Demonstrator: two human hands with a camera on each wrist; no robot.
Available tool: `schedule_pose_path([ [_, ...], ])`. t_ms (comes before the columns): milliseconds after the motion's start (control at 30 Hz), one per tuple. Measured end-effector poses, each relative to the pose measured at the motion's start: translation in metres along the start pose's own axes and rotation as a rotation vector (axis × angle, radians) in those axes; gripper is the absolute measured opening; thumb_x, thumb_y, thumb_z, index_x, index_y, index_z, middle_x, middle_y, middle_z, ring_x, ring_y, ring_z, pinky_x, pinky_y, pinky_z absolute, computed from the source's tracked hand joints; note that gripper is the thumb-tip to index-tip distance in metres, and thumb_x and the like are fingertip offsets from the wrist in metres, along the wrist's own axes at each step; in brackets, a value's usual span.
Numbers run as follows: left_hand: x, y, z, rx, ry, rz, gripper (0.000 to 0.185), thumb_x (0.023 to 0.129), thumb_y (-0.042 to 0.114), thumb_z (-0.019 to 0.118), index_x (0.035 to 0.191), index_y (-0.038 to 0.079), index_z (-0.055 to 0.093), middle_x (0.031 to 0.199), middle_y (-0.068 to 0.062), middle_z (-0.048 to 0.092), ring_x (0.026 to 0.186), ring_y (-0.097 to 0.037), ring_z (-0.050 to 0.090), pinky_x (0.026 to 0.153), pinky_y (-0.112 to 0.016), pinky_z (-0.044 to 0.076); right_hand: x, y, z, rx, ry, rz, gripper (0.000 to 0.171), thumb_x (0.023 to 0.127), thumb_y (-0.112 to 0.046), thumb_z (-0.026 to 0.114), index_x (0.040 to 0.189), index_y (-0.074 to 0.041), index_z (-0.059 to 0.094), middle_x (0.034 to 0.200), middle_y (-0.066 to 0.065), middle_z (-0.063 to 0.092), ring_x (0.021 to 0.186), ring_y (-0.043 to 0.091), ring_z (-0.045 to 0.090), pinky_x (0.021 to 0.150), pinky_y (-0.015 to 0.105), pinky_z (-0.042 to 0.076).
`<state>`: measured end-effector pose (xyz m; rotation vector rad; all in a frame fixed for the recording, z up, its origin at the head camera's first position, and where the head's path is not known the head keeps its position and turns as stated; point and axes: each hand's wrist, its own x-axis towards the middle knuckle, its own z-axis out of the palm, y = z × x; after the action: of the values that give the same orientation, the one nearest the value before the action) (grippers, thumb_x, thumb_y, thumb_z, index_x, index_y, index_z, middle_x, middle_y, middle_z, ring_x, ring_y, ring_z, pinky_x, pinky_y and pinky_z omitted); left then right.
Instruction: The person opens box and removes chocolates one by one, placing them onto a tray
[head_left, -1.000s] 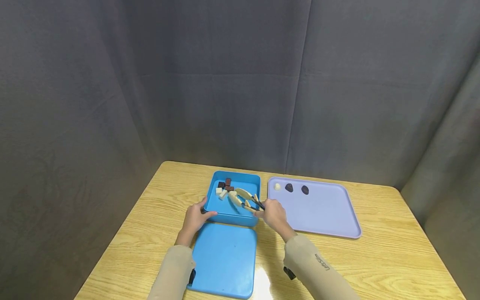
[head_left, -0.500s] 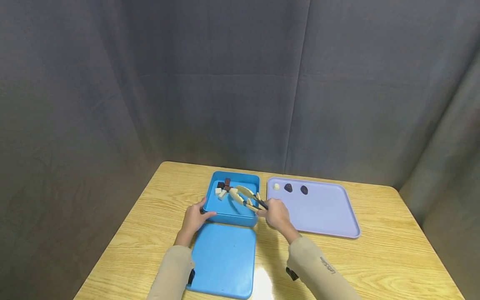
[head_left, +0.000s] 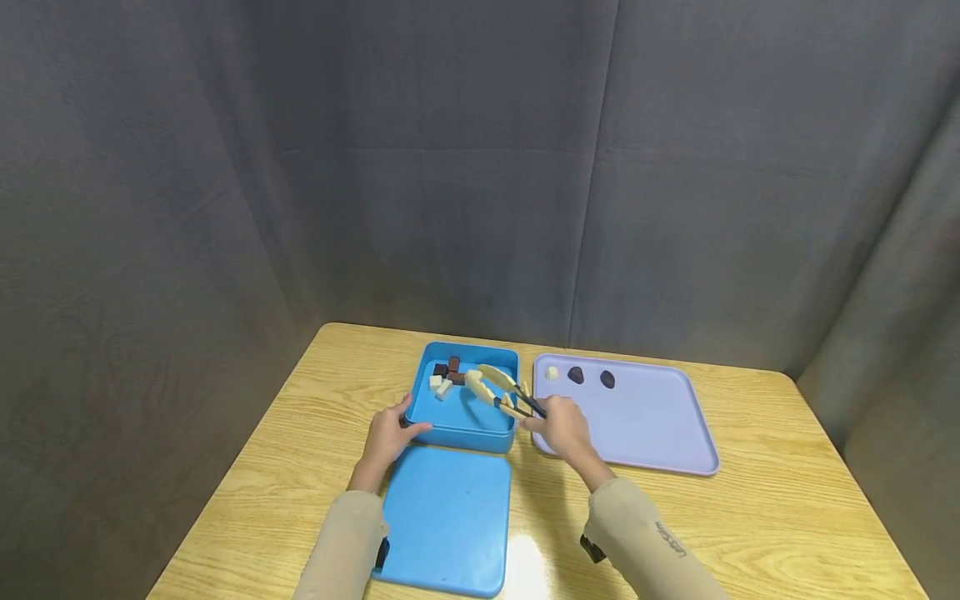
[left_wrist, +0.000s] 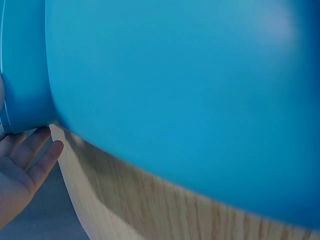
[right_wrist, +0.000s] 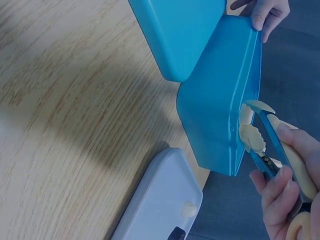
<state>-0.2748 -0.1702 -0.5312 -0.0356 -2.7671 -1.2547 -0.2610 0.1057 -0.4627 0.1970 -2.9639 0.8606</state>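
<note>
An open blue box (head_left: 465,417) holds brown pieces (head_left: 453,367) and white pieces (head_left: 438,384) in its far left corner. My left hand (head_left: 386,437) holds the box's near left corner, with the thumb over the front rim; the left wrist view shows its fingers (left_wrist: 30,160) against the box wall (left_wrist: 25,75). My right hand (head_left: 566,429) grips cream tongs (head_left: 498,390), raised over the box's right side. Their tips (right_wrist: 252,132) stand apart with nothing visible between them.
The blue lid (head_left: 447,521) lies flat in front of the box. A lavender tray (head_left: 637,433) sits to the right, with a white ball (head_left: 552,373) and two dark pieces (head_left: 575,375) along its far edge. Grey curtains enclose the wooden table (head_left: 787,500).
My right hand has drawn the tongs up and to the right, away from the pieces in the box and towards the tray. The left hand has stayed on the box.
</note>
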Motion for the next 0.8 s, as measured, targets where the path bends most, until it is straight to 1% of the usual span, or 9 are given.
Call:
schedule_pose_path([
  [67, 0.000, -0.001, 0.000, -0.002, 0.001, 0.003, 0.069, 0.076, 0.022, 0.072, 0.130, -0.006, 0.040, 0.129, -0.021, 0.041, 0.119, -0.033, 0.038, 0.091, -0.043, 0.039, -0.002, 0.000, -0.001, 0.000, 0.006, -0.004, 0.020, 0.073, -0.026, 0.073, 0.078, -0.007, 0.069, 0.055, -0.002, 0.049, 0.052, 0.014, 0.041, 0.042, 0.026, 0.032],
  [167, 0.000, -0.002, 0.001, 0.005, 0.004, 0.009, 0.069, 0.075, 0.023, 0.072, 0.129, -0.006, 0.041, 0.129, -0.021, 0.041, 0.119, -0.033, 0.038, 0.087, -0.039, 0.044, -0.004, 0.002, -0.003, 0.003, 0.018, -0.007, 0.020, 0.072, -0.026, 0.073, 0.076, -0.007, 0.068, 0.055, -0.002, 0.049, 0.052, 0.014, 0.041, 0.042, 0.025, 0.032],
  [300, 0.001, -0.003, 0.001, 0.012, 0.009, 0.016, 0.069, 0.075, 0.024, 0.072, 0.129, -0.005, 0.041, 0.129, -0.021, 0.041, 0.118, -0.032, 0.040, 0.076, -0.035, 0.045, -0.005, 0.006, -0.005, 0.013, 0.048, -0.011, 0.025, 0.071, -0.026, 0.074, 0.086, -0.007, 0.071, 0.058, -0.001, 0.053, 0.053, 0.015, 0.043, 0.042, 0.027, 0.034],
  [367, 0.001, -0.003, 0.000, 0.015, 0.011, 0.017, 0.069, 0.075, 0.024, 0.072, 0.129, -0.005, 0.041, 0.129, -0.021, 0.041, 0.118, -0.032, 0.041, 0.075, -0.034, 0.044, -0.006, 0.008, -0.007, 0.020, 0.061, -0.012, 0.030, 0.071, -0.026, 0.074, 0.092, -0.006, 0.071, 0.059, -0.001, 0.055, 0.053, 0.016, 0.043, 0.043, 0.027, 0.035],
  [433, 0.001, -0.003, 0.000, 0.014, 0.011, 0.017, 0.069, 0.075, 0.024, 0.072, 0.130, -0.005, 0.041, 0.129, -0.021, 0.041, 0.117, -0.032, 0.042, 0.074, -0.034, 0.044, -0.007, 0.010, -0.009, 0.020, 0.068, -0.015, 0.031, 0.070, -0.026, 0.074, 0.093, -0.006, 0.071, 0.058, -0.001, 0.053, 0.053, 0.016, 0.043, 0.042, 0.027, 0.034],
  [467, 0.002, -0.003, 0.000, 0.014, 0.010, 0.017, 0.069, 0.075, 0.024, 0.072, 0.130, -0.005, 0.041, 0.129, -0.021, 0.041, 0.118, -0.032, 0.041, 0.074, -0.035, 0.044, -0.008, 0.011, -0.010, 0.020, 0.070, -0.015, 0.030, 0.070, -0.026, 0.074, 0.093, -0.006, 0.071, 0.057, -0.001, 0.052, 0.052, 0.016, 0.042, 0.042, 0.027, 0.034],
  [600, 0.001, -0.003, 0.000, 0.014, 0.009, 0.020, 0.069, 0.075, 0.023, 0.072, 0.129, -0.005, 0.041, 0.129, -0.021, 0.041, 0.119, -0.033, 0.040, 0.084, -0.039, 0.045, -0.009, 0.014, -0.013, 0.019, 0.069, -0.010, 0.029, 0.071, -0.026, 0.074, 0.093, -0.007, 0.071, 0.055, -0.002, 0.051, 0.051, 0.015, 0.041, 0.042, 0.027, 0.033],
  [700, 0.000, -0.003, 0.000, 0.013, 0.012, 0.026, 0.068, 0.075, 0.023, 0.072, 0.129, -0.006, 0.041, 0.129, -0.022, 0.041, 0.119, -0.034, 0.038, 0.085, -0.040, 0.044, -0.011, 0.016, -0.016, 0.019, 0.072, -0.005, 0.031, 0.071, -0.027, 0.074, 0.094, -0.006, 0.071, 0.058, -0.001, 0.054, 0.052, 0.015, 0.042, 0.042, 0.027, 0.034],
  [800, 0.000, -0.002, 0.000, 0.005, 0.015, 0.025, 0.068, 0.075, 0.022, 0.072, 0.129, -0.006, 0.041, 0.129, -0.022, 0.041, 0.119, -0.034, 0.038, 0.079, -0.038, 0.045, -0.013, 0.019, -0.020, 0.024, 0.083, -0.007, 0.034, 0.071, -0.026, 0.074, 0.096, -0.004, 0.070, 0.061, 0.001, 0.057, 0.053, 0.017, 0.044, 0.042, 0.028, 0.035],
])
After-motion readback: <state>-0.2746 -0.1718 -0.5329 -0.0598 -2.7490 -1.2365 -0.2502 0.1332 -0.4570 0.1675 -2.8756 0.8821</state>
